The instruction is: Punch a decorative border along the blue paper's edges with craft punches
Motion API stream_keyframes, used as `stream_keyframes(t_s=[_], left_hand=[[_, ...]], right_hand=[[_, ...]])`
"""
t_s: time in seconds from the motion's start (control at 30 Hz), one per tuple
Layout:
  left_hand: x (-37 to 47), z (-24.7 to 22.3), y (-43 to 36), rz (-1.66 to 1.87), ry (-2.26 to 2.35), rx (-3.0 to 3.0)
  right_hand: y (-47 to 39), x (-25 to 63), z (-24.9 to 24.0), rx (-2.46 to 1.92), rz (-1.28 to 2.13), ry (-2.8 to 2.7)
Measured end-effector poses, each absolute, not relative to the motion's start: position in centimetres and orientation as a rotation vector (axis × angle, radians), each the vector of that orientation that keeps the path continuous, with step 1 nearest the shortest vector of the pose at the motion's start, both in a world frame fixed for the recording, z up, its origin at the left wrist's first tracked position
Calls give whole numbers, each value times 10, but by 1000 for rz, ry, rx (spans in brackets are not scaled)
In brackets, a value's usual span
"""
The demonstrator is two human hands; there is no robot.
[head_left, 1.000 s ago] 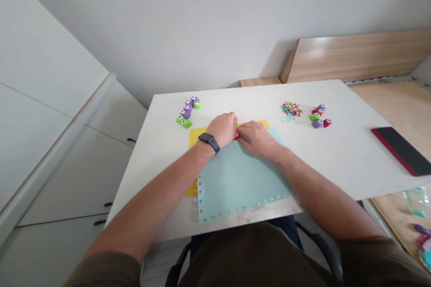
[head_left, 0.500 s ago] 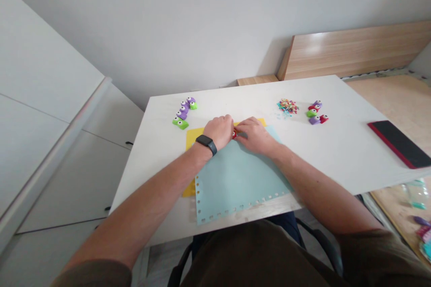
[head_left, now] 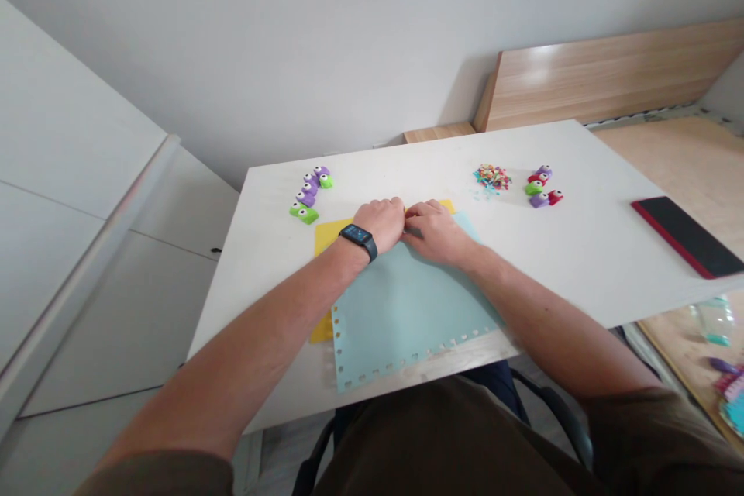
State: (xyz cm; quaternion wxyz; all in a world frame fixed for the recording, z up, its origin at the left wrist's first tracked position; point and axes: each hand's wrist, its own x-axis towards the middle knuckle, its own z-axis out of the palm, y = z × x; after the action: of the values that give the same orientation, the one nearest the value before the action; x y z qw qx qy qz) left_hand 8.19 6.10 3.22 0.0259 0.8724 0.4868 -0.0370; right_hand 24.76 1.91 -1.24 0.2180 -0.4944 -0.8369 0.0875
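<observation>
My curled left hand (head_left: 380, 223) and right hand (head_left: 435, 232) meet, any hold hidden; gentle pressure should spare the hole-edged blue sheet (head_left: 407, 302).

Through the head camera I see the left hand (head_left: 380, 221), curled, with a dark watch (head_left: 356, 234) at its wrist, close against the right hand (head_left: 433, 231); whatever lies between them is hidden from me. Below them a pale blue sheet (head_left: 407, 302) overlaps a yellow sheet (head_left: 326, 236) on the white table (head_left: 581, 263). To my left stand purple and green eyed pieces (head_left: 308, 196); to my right, colourful bits (head_left: 493, 177).
</observation>
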Motion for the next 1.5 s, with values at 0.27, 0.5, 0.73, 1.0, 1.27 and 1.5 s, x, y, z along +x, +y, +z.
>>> stream_keyframes(t_s=[0.27,0.5,0.73,1.0,1.27,1.5], left_hand=[[78,31,65,-158,1445,2709],[75,30,67,-171,1405,2737],[74,27,68,-148,1400,2772],[74,24,69,-121,1379,2795],[72,20,70,-80,1390,2793],[70,15,72,-54,1410,2787]], right_hand=[[13,243,-7,-1408,286,-2307],[11,244,-2,-1465,312,-2307],[9,243,1,-1487,321,-2327],[8,242,3,-1491,317,-2302],[9,241,2,-1488,332,-2290],[10,242,2,-1498,343,-2290]])
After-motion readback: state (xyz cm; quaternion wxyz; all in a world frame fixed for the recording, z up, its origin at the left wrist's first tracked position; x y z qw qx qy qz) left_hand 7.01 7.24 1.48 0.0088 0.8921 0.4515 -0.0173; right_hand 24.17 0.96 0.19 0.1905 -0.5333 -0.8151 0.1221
